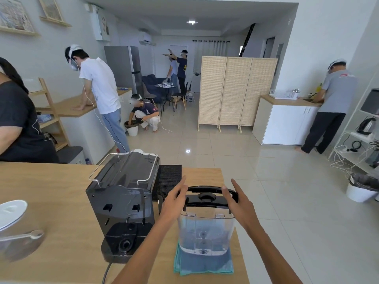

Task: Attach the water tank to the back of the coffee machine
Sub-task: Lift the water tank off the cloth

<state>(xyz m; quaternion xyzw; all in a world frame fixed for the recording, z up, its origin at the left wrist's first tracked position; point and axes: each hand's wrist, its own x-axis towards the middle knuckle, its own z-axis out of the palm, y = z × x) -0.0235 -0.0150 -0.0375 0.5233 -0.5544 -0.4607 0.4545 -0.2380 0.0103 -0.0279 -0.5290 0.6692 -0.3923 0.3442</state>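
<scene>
The clear plastic water tank (205, 232) with a black lid and handle stands upright on a folded teal cloth (203, 265) at the right of the wooden table (51, 191). The black coffee machine (123, 201) stands left of it with its back towards me and its empty tank base low at the rear. My left hand (174, 201) is by the tank's left upper edge, fingers spread against the lid. My right hand (238, 201) is by the right upper edge, fingers spread near the handle. Neither hand has closed around the tank.
A black mat (170, 179) lies behind the machine. A white lid (11, 212) and a spoon (30, 235) on a container sit at the table's left. The table's right edge runs close by the tank. Several people work around the room beyond.
</scene>
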